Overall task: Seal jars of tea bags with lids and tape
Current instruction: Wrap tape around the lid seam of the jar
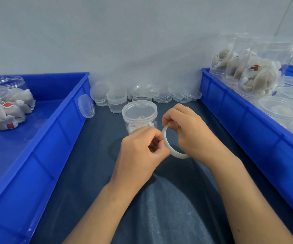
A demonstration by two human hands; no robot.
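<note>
Holding the thin translucent white tape roll [173, 146] at frame centre, the right hand [193, 132] grips its rim while the left hand [140, 152] pinches at its edge; the lidded clear plastic tea-bag jar [139, 118] stands just behind. A lost tape end would likely stall sealing

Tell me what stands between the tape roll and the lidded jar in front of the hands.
Nothing visible: the tape roll, held by the right hand and pinched by the left hand, sits just before the lidded jar.
</note>
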